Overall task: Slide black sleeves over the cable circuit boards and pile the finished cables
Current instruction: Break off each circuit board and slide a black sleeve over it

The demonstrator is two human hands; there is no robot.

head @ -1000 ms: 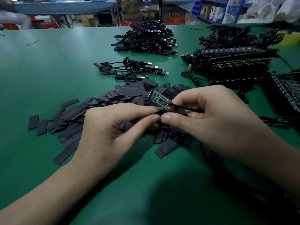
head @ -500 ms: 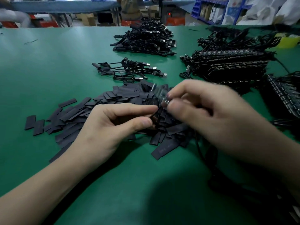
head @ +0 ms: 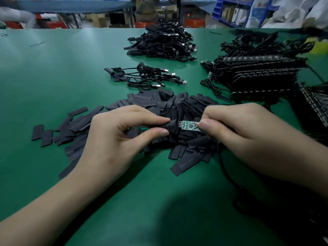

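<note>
Fingers of your left hand pinch a black sleeve, index on top, thumb under. Your right hand pinches the right end of the green circuit board. Sleeve mouth meets the board's left end; most of the board is bare. Loose sleeves lie heaped under both hands on the green desk. Beyond them sits a small bunch of finished cables, with a bigger pile further back. Black cable stack sits to your right.
</note>
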